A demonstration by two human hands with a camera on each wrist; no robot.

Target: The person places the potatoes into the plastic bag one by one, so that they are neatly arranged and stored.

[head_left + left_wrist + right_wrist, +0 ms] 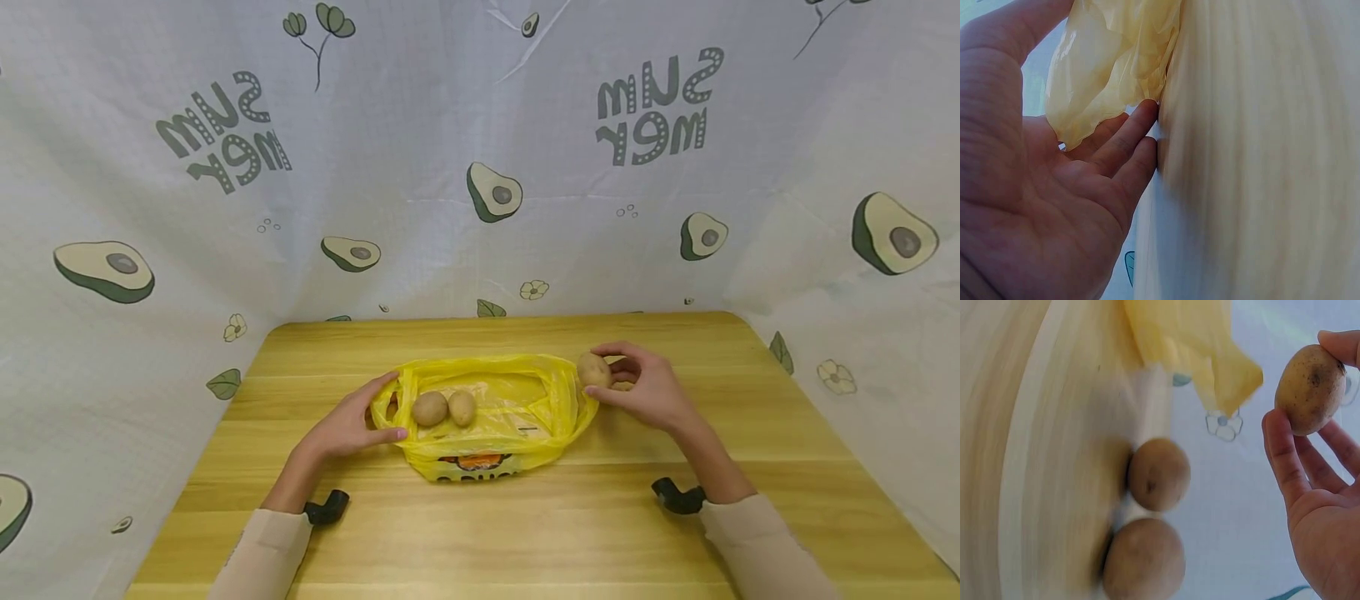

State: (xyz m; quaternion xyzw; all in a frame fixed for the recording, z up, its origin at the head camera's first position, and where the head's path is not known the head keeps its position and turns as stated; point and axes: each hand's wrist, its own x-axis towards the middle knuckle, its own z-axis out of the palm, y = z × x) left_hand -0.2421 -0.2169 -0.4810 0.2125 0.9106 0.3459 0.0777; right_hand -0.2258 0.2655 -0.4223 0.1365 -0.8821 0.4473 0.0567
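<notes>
A yellow plastic bag (480,462) lies mouth up on the table, with two potatoes (430,409) in its left part. At its left end my left hand (348,421) holds the handle area, thumb over the near edge. The left wrist view shows the yellow plastic (1113,69) between thumb and fingers, with fingertips right at the tabletop. My right hand (648,392) grips another potato (593,372) between thumb and fingers beside the bag's right end. In the right wrist view, two more potatoes (1159,475) sit on the table below this hand, mostly hidden by it in the head view.
The wooden table (480,542) carries the bag. Behind it and at the sides hangs a pale cloth (420,267) printed with avocados. A black device (327,507) is worn at my left wrist, and another black device (677,497) at my right.
</notes>
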